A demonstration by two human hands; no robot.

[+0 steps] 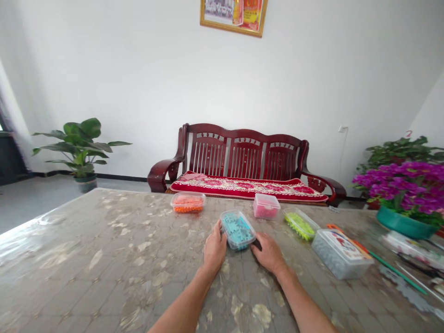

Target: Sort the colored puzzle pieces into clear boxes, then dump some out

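Note:
A clear plastic box of light-blue interlocking pieces (pixel 237 228) is on the table in front of me, between my two hands. My left hand (pixel 215 247) grips its left side, with the fingers along the edge. On the opposite side, my right hand (pixel 269 254) holds the near right corner. A dark patch shows by the right fingertips; I cannot tell what it is. Beyond the blue box are a box of orange pieces (pixel 188 203) to the left and a box of pink pieces (pixel 266 206) to the right.
An open-looking box of yellow-green pieces (pixel 300 225) and a larger lidded box of grey pieces (pixel 342 259) stand to the right. Farther right lie a green stick (pixel 398 273), grey flat pieces (pixel 404 287) and a flower pot (pixel 405 223). A wooden bench (pixel 243 152) stands behind the table (pixel 86 259).

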